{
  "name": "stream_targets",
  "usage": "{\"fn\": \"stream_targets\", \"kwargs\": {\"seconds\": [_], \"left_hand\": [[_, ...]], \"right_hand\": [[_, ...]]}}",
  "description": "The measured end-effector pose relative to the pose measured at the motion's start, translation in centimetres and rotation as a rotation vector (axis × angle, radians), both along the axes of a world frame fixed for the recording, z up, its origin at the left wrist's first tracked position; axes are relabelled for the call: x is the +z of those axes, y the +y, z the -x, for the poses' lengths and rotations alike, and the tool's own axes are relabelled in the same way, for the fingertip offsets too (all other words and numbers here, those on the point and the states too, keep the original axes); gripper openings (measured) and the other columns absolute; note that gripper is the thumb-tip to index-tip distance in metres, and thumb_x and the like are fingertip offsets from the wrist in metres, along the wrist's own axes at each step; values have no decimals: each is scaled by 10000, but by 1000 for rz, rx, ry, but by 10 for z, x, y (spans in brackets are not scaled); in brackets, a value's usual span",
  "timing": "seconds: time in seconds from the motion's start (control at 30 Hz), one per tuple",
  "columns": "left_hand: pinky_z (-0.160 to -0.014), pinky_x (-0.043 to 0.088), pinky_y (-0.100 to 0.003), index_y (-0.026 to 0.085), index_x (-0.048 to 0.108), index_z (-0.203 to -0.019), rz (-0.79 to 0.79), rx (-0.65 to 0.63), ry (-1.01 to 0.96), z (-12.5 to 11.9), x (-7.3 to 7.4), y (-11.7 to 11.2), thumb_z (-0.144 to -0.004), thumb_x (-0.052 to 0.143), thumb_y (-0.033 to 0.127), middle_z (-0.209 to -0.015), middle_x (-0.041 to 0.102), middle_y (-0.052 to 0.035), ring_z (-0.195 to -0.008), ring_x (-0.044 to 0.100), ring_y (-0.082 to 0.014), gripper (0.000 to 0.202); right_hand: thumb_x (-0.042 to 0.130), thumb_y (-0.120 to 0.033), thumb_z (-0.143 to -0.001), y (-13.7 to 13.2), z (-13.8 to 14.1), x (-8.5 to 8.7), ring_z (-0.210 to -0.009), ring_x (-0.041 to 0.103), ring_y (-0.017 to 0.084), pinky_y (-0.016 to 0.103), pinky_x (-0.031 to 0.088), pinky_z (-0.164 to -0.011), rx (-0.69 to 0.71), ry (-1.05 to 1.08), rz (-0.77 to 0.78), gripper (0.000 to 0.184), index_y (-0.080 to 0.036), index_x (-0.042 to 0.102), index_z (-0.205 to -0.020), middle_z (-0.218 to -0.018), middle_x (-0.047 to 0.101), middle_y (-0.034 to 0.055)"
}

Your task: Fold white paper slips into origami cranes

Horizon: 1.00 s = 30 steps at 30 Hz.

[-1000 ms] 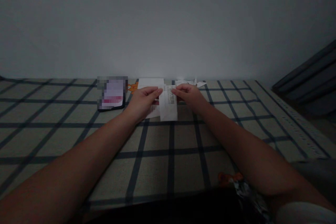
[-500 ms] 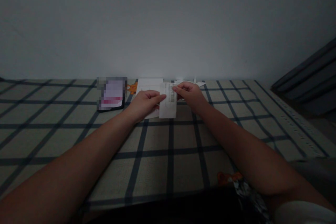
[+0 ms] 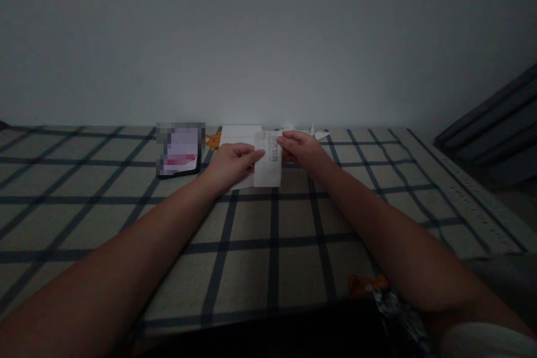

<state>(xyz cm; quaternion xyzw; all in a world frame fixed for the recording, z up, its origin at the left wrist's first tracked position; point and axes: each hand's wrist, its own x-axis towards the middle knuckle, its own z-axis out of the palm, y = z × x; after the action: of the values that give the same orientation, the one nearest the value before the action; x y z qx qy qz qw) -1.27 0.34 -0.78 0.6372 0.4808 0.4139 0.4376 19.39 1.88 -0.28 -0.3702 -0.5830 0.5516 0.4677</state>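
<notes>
A folded piece of white paper (image 3: 267, 170) with printed characters is held up between my two hands. My left hand (image 3: 231, 166) pinches its left edge, thumb on the front face. At the upper right edge, my right hand (image 3: 302, 150) grips the same paper between thumb and fingers. Behind my left hand lie more white paper sheets (image 3: 241, 134), partly covered by the hand and the held paper. Some white paper pieces (image 3: 321, 135) rest just beyond my right hand, one with a corner sticking up.
A phone (image 3: 182, 148) with a lit, partly blurred screen lies left of my hands. The checked cloth (image 3: 251, 268) under everything bears orange bear prints. A pale wall (image 3: 268, 39) rises directly behind, and dark folded fabric (image 3: 495, 123) hangs at the right.
Both hands keep hold of the folded paper in nearly the same place. The right fingers have shifted slightly at its upper edge, and more of the print shows.
</notes>
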Motion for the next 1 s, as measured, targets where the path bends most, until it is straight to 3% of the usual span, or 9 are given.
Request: {"fn": "stream_targets", "kwargs": {"seconds": [0.07,0.17,0.37,0.53,0.77,1.0], "left_hand": [[-471,355,-227,173,658,-635,-21,31,-21,0,1,0,-772,736,490,-537,556,11,-485,473,-104,354],[-489,391,-233,172,647,-651,12,63,-113,-1,1,0,-740,767,477,-557,570,9,-503,506,-111,339],[-451,388,-205,170,643,-651,158,20,-291,-7,6,-4,-721,794,373,-553,574,16,-468,480,-84,262],[-429,364,-208,162,675,-684,157,42,-198,-6,6,-3,-726,786,387,-531,562,14,-447,456,-84,254],[-481,371,-219,160,659,-663,-30,112,-137,-3,4,-1,-742,755,386,-556,585,5,-496,504,-99,257],[-434,353,-210,171,647,-619,59,29,-55,-3,0,-1,-735,775,443,-546,608,-6,-465,514,-101,322]], "right_hand": [[774,-446,-752,-1,-2,-1,-676,648,117,268,567,-677,51,-75,7,311,-161,693,-846,-755,699,5],[781,-419,-748,-1,-3,-3,-658,634,114,259,549,-660,17,-158,-27,283,-154,688,-781,-723,693,11],[761,-427,-763,2,-4,-4,-641,635,120,265,547,-640,-27,-162,-96,281,-166,657,-760,-691,678,2],[771,-413,-768,3,-4,-5,-640,647,117,261,561,-641,-57,-86,-107,265,-164,682,-784,-713,684,-2],[780,-390,-764,3,-3,-8,-717,677,132,285,581,-717,44,-109,5,259,-155,740,-865,-812,741,35],[787,-399,-743,5,-5,-7,-663,643,125,277,563,-672,-33,-118,-13,258,-155,716,-784,-735,711,18]]}}
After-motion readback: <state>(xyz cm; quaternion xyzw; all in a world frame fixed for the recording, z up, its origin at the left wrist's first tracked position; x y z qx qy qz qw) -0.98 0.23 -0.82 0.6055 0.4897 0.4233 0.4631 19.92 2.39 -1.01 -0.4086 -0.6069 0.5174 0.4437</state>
